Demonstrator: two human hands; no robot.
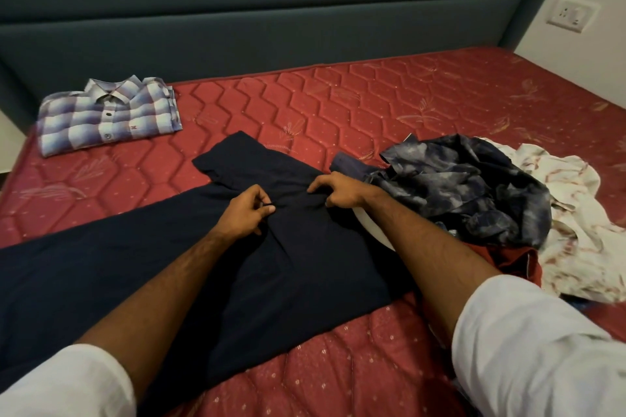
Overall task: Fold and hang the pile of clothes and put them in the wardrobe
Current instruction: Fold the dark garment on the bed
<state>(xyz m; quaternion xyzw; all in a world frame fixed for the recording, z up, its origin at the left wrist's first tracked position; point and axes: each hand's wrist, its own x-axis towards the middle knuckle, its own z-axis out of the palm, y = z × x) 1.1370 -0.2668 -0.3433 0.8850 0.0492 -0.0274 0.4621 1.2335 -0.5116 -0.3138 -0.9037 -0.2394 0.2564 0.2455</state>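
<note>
A dark navy garment lies spread across the red mattress, running off the left edge of view. My left hand pinches a fold of it near its middle. My right hand, a little to the right, pinches the same cloth with curled fingers. A folded purple checked shirt rests at the far left of the mattress. To the right sits an unfolded pile: a dark blue mottled garment, a white patterned cloth and a red piece beneath them.
A white curved object peeks out under my right forearm. A dark grey padded headboard backs the bed. A wall socket is at the upper right. Bare mattress stretches behind the pile and along the front.
</note>
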